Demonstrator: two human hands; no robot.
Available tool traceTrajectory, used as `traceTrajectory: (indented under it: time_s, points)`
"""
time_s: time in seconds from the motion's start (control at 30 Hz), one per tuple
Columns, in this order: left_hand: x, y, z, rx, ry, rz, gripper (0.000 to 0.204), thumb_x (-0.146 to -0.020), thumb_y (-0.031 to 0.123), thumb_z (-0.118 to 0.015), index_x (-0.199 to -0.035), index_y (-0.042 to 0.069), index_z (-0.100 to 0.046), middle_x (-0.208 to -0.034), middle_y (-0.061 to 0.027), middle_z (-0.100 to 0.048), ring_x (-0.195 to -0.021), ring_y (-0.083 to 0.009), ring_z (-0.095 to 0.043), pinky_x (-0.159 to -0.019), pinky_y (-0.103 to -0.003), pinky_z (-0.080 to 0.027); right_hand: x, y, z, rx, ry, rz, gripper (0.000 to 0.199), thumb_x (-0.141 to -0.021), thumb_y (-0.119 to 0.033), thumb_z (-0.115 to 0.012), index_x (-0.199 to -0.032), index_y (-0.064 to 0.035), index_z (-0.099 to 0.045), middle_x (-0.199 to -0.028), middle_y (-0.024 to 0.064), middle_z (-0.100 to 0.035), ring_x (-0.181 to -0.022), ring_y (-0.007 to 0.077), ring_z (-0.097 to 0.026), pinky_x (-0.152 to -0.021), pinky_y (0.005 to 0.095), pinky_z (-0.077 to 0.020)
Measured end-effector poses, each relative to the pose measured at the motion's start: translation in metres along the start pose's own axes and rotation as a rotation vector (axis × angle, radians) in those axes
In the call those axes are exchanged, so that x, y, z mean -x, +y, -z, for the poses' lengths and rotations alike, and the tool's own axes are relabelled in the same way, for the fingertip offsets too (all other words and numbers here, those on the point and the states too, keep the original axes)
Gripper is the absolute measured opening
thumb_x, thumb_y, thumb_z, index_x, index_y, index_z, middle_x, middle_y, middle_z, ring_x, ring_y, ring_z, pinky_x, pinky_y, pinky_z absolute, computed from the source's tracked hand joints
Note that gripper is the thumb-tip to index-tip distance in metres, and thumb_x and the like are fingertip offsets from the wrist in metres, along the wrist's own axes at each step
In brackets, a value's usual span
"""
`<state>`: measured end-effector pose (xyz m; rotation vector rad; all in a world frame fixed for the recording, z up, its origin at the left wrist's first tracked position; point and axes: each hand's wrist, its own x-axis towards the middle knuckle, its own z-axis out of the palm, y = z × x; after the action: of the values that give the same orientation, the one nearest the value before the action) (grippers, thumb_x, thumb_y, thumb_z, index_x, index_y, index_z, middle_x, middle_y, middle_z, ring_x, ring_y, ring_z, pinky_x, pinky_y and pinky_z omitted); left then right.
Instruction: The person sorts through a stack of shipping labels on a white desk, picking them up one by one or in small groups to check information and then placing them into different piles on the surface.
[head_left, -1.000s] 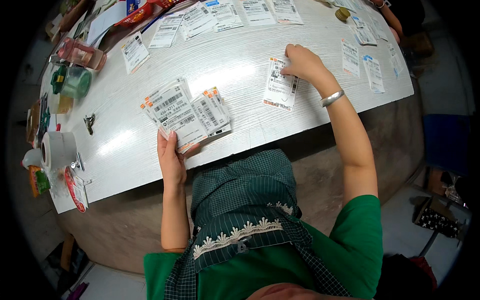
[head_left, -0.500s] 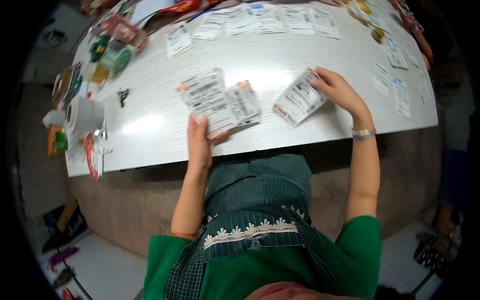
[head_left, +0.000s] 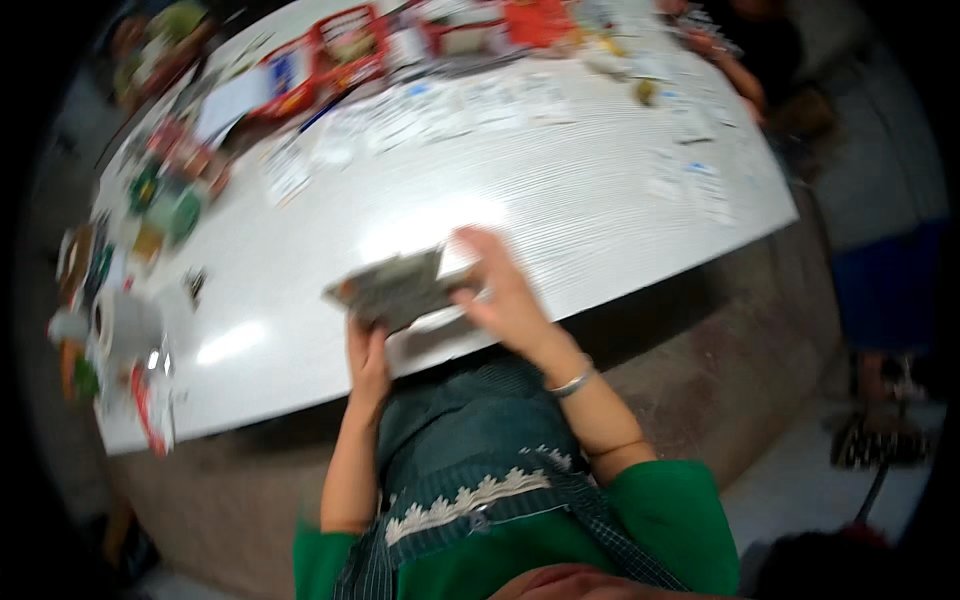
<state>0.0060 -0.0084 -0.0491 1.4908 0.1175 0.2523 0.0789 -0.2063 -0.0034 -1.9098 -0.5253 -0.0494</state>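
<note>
A blurred stack of printed white packets or labels (head_left: 395,288), now showing greyish, is tilted up just above the near edge of the table. My left hand (head_left: 370,362) grips it from below at its left end, fingers closed. At the other end my right hand (head_left: 508,300) closes on it, thumb and fingers around a white piece (head_left: 457,262) at the corner. Motion blur hides whether that piece is separate from the stack. A silver bracelet circles my right wrist.
Similar white labels (head_left: 430,115) lie in a row across the far side, with more at right (head_left: 705,190). Red baskets (head_left: 348,45) stand behind. Jars (head_left: 170,212), keys (head_left: 195,285) and a white roll (head_left: 128,325) sit at left. Another person's arm (head_left: 735,72) reaches in far right.
My right hand has come left with its label and met the stack in my left hand. The stack has tipped up from lying face-up. The whole view has turned and shifted.
</note>
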Motion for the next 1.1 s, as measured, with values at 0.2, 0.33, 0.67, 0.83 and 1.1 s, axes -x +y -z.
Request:
traceTrajectory:
  time_s: [0.2,0.33,0.67,0.83,1.1]
  points:
    - [-0.009,-0.028,0.022,-0.303,-0.232,0.192,0.045,-0.089,-0.002,-0.039,-0.134,-0.001,-0.033,-0.12,-0.0122,-0.049,-0.108,-0.0176,-0.047,-0.091,-0.028,-0.038,0.008,-0.004,-0.002,0.205,0.04,0.111,0.03,-0.074,-0.001,-0.063,-0.103,-0.0018,-0.057,-0.118,0.0159,-0.048,-0.103,0.0291,-0.054,-0.085,0.0347,-0.0485]
    - [0.002,-0.008,-0.006,-0.021,-0.039,0.046,0.048,-0.088,-0.001,-0.044,-0.134,0.0,-0.033,-0.12,-0.0095,-0.048,-0.105,-0.0166,-0.047,-0.092,-0.029,-0.037,0.021,-0.01,-0.014,0.301,0.065,0.11,0.038,-0.074,-0.004,-0.065,-0.11,-0.0054,-0.057,-0.129,0.018,-0.04,-0.121,0.0352,-0.039,-0.1,0.0437,-0.0369]
    - [0.015,-0.027,-0.026,0.055,0.039,0.021,0.041,-0.089,0.0,-0.045,-0.128,0.001,-0.035,-0.118,-0.0103,-0.046,-0.108,-0.0184,-0.045,-0.095,-0.03,-0.035,0.037,-0.017,-0.025,0.499,0.09,0.079,0.051,-0.076,-0.006,-0.063,-0.125,-0.0085,-0.05,-0.143,0.016,-0.027,-0.134,0.0357,-0.02,-0.107,0.0574,-0.0186]
    - [0.016,-0.014,-0.032,0.017,-0.006,-0.092,0.025,-0.088,-0.003,-0.042,-0.112,0.001,-0.041,-0.108,-0.0103,-0.047,-0.102,-0.0195,-0.047,-0.093,-0.03,-0.037,0.038,-0.017,-0.026,0.551,0.088,0.115,0.05,-0.074,-0.006,-0.064,-0.123,-0.0075,-0.05,-0.141,0.015,-0.03,-0.134,0.0355,-0.02,-0.107,0.0584,-0.0173]
    - [0.013,-0.003,-0.036,-0.092,-0.061,-0.121,0.021,-0.085,-0.006,-0.04,-0.104,0.001,-0.043,-0.102,-0.0115,-0.048,-0.097,-0.0194,-0.047,-0.091,-0.03,-0.037,0.034,-0.02,-0.019,0.557,0.111,0.166,0.036,-0.072,-0.005,-0.063,-0.107,-0.0048,-0.057,-0.126,0.0118,-0.047,-0.127,0.0324,-0.033,-0.104,0.0546,-0.0242]
